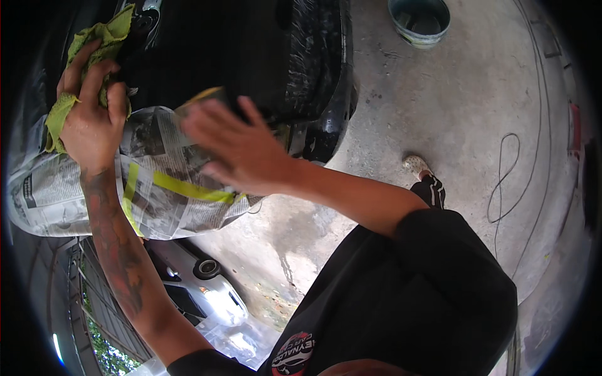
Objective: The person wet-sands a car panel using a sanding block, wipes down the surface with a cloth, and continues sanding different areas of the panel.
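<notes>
At the upper left, my left hand is closed around a crumpled yellow-green cloth, against the edge of a black car body panel. My right hand is blurred by motion at the panel's lower edge. Under its fingertips shows a dark pad with a yellow edge; its exact kind is not clear. Below the panel, newspaper sheets cover a rounded part of the car, held with strips of bright yellow tape. Dusty white streaks mark the panel's right side.
A bucket with dark water stands on the concrete floor at the top right. A thin cable loops along the right. My shoe is on the floor. A silver-white car shows at the lower left.
</notes>
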{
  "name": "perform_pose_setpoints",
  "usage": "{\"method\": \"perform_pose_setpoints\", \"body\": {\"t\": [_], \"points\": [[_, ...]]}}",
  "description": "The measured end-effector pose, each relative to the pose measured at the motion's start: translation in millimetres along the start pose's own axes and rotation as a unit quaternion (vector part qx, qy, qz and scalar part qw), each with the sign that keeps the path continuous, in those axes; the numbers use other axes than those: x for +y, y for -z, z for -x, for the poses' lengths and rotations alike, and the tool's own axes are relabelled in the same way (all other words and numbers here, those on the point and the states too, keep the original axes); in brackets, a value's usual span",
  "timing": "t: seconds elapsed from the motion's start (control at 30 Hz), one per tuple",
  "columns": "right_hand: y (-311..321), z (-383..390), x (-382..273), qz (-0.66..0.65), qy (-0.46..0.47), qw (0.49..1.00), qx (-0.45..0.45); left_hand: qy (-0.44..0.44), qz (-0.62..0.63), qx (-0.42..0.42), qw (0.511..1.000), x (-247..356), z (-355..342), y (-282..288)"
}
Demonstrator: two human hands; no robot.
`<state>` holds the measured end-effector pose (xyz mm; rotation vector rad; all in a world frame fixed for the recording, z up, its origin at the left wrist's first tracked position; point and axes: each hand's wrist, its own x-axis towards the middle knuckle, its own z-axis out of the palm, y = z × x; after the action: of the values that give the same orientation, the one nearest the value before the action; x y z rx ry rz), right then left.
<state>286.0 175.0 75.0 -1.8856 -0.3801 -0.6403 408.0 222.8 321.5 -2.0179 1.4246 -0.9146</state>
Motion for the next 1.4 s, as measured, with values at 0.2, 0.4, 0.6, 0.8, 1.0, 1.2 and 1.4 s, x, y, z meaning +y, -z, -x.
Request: {"method": "perform_pose_setpoints", "body": {"t": [0.2, 0.4, 0.6, 0.8, 1.0, 1.2, 1.4], "points": [[-1.3, 20.2, 21.3, -0.015, -0.035, 0.999, 0.012, 0.013, 0.021, 0.001, 1.000, -5.0, 2.2, 0.3], [-2.5, 34.6, 15.9, -0.114, -0.188, 0.975, 0.023, 0.015, 0.005, -0.017, 1.000, -8.5, 5.9, 0.8], [0.7, 37.0, 12.2, -0.048, -0.112, 0.993, -0.007, 0.004, 0.015, 0.003, 1.000, -10.1, 6.7, -1.3], [-5.5, 47.3, 39.1, -0.174, -0.261, 0.949, 0.039, 0.025, -0.006, -0.020, 0.999, -8.7, 8.2, 0.3], [14.5, -14.9, 23.2, -0.072, -0.096, 0.987, 0.110, 0.013, 0.008, -0.001, 1.000, -5.6, 2.9, 0.5], [11.1, -4.2, 9.5, -0.008, -0.048, 0.997, 0.054, 0.001, 0.026, 0.024, 0.999, -8.2, 7.7, -2.2], [42.7, -92.5, 7.5, 0.011, -0.062, 0.987, 0.146, 0.005, 0.046, 0.004, 0.999, -6.5, 5.4, 1.7]]}}
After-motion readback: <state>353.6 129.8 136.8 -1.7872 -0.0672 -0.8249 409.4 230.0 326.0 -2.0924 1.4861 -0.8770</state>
